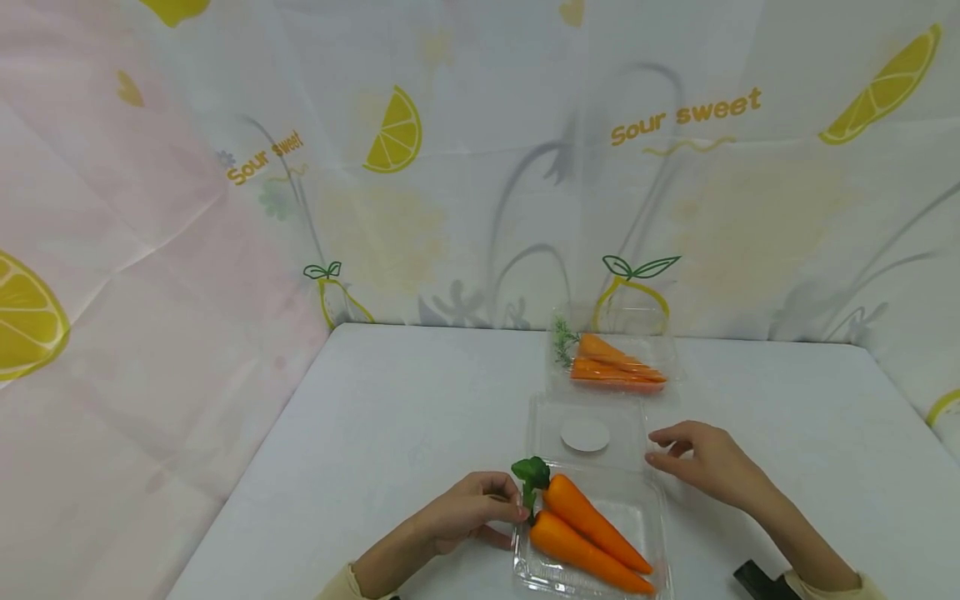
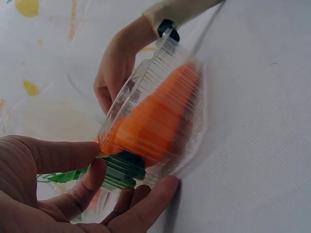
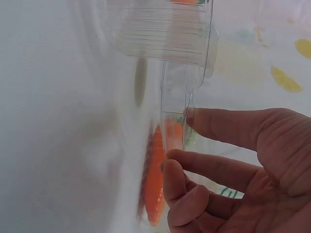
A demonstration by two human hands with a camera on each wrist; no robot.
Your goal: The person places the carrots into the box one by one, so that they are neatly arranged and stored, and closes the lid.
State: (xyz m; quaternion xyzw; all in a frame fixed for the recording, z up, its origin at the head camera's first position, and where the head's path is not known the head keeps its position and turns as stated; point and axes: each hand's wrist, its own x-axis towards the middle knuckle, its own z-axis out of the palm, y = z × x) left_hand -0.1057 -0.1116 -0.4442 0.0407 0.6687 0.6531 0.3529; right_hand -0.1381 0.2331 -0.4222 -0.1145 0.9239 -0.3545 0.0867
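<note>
Two orange carrots with green tops lie in the base of a clear plastic clamshell box. Its lid, marked by a white round spot, is laid back flat on the far side. My left hand grips the left rim of the base beside the green tops, thumb at the upper edge and other fingers lower on the ribbed wall. At the lid's right edge, my right hand pinches the thin plastic between thumb and index finger, as the right wrist view shows.
Behind the lid stands another clear box holding orange carrots and a feathery green sprig. A printed lemon cloth hangs along the white table's back and sides.
</note>
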